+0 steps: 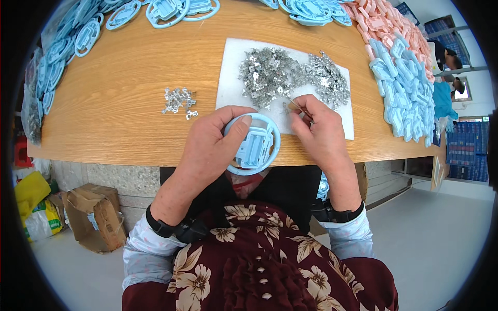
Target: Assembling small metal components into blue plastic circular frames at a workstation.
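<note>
My left hand (205, 142) grips a light-blue plastic toy steering wheel (257, 147) at the table's front edge, thumb on top of the rim. The wheel's centre has a slotted compartment facing up. In my right hand (326, 132) is a pair of thin metal tweezers (296, 105), pinched between thumb and fingers. Their tip points at the near edge of a large pile of small metal contact pieces (267, 75). Whether the tip holds a piece is too small to tell. A second metal pile (328, 80) lies beside it, both on a white foam sheet (228, 83).
A small cluster of metal pieces (179, 101) lies on the wooden table (129, 103) to the left. Blue plastic wheels (87, 37) line the far and left edges. Pink parts (381, 23) and blue parts (404, 90) are heaped at right. A cardboard box (93, 217) stands on the floor.
</note>
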{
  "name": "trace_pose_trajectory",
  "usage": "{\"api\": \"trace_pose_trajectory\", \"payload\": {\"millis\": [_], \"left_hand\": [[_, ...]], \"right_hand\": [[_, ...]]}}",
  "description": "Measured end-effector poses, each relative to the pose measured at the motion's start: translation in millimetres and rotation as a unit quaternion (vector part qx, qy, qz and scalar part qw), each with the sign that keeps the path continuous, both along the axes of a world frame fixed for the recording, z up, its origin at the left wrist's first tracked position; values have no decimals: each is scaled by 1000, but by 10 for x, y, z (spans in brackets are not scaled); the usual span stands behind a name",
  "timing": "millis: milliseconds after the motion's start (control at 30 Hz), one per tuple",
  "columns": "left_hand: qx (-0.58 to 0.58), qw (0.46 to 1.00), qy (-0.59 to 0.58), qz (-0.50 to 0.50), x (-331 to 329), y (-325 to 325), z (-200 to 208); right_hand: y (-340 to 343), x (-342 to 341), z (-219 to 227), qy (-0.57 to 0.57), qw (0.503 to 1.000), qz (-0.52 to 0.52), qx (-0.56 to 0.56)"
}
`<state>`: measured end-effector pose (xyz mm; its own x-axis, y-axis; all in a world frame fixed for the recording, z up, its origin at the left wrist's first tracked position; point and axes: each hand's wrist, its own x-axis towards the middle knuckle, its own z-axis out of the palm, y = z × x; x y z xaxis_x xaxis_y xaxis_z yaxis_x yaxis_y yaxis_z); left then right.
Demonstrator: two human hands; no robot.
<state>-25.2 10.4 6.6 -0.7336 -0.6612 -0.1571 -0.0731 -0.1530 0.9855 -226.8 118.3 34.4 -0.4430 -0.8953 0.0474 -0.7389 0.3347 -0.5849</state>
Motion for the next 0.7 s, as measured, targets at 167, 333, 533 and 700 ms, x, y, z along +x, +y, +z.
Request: {"api": "trace_pose_trajectory", "payload": {"millis": [167,333,533,700], "left_hand": [[1,1000,1,2,2,3,-10],[-4,1000,-6,4,-15,-16,-19],[7,1000,-22,11,-53,-2,-13],[-23,999,-28,26,-64,21,14]], "right_hand": [[25,-128,-131,56,993,71,-70],[-12,-134,-122,74,993,77,-51],[92,29,162,-88,994,61,-32],[55,183,308,-105,987,124,-17]]}}
